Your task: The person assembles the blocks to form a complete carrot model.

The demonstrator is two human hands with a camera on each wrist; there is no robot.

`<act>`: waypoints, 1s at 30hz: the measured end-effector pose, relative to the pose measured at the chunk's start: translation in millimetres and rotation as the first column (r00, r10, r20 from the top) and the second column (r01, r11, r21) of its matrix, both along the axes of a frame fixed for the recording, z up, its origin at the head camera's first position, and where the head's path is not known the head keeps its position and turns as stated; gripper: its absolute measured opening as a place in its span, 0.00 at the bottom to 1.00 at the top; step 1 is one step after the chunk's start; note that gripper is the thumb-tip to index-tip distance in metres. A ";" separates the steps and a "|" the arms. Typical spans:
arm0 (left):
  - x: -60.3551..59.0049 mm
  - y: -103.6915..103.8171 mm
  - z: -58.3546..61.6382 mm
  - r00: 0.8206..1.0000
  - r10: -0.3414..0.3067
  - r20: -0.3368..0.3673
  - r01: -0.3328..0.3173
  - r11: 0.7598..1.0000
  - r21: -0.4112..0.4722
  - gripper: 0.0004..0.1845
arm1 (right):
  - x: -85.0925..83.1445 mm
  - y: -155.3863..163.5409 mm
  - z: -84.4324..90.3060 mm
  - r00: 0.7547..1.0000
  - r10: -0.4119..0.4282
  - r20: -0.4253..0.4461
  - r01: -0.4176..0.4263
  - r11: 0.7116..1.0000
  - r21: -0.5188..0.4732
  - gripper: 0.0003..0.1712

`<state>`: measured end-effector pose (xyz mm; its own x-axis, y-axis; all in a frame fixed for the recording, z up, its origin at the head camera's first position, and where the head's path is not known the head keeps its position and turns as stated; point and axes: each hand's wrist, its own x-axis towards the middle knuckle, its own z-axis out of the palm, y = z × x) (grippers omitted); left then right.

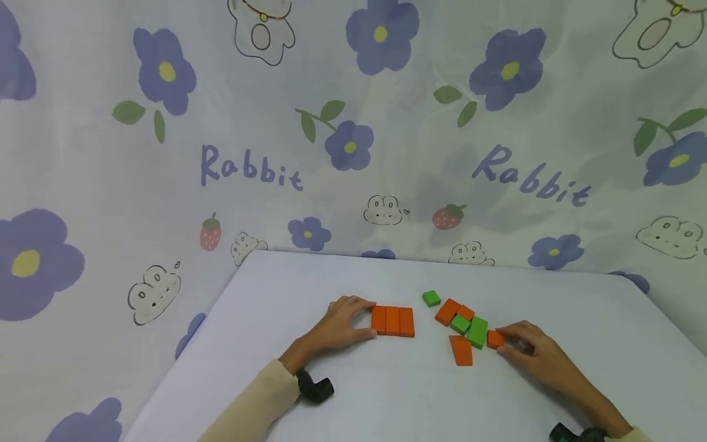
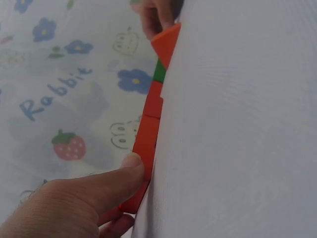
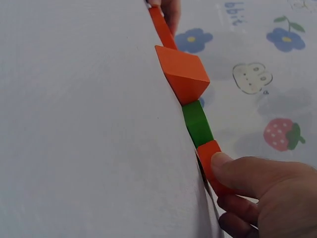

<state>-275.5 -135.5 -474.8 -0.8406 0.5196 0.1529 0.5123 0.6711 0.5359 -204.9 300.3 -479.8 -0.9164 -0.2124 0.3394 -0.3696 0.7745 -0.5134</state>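
Observation:
Three orange rectangular blocks (image 1: 393, 321) lie side by side as one flat row on the white table. My left hand (image 1: 343, 325) pinches the leftmost of them, thumb on the near end and fingers at the far end; in the left wrist view the thumb presses on an orange block (image 2: 143, 144). On the right, my right hand (image 1: 530, 350) pinches a small orange block (image 1: 495, 339) between thumb and fingers. That block sits beside a green rectangular block (image 1: 477, 332). In the right wrist view, the right thumb covers part of the small orange block (image 3: 209, 153).
Between the hands lie a slant-sided orange block (image 1: 461, 350), a small green block (image 1: 459, 324), an orange block (image 1: 448, 312) and a smaller orange piece (image 1: 466, 312). Another green block (image 1: 431, 299) lies farther back. A patterned cloth (image 1: 353, 123) hangs behind the white table (image 1: 320, 276).

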 end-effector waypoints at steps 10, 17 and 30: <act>-2.6 2.1 4.3 1.000 0.012 0.000 -0.012 1.000 0.006 0.34 | -3.5 -7.2 20.8 0.993 0.069 -0.092 -0.076 0.995 -0.072 0.18; 1.4 -0.4 3.8 1.000 0.018 0.014 -0.018 1.000 0.025 0.34 | 6.5 -63.0 45.4 0.974 0.190 -0.122 -0.204 0.972 -0.118 0.15; -1.2 -0.9 -1.0 1.000 0.002 0.006 -0.002 1.000 0.014 0.34 | 2.0 -162.4 31.1 0.950 0.308 -0.050 -0.312 0.943 -0.117 0.16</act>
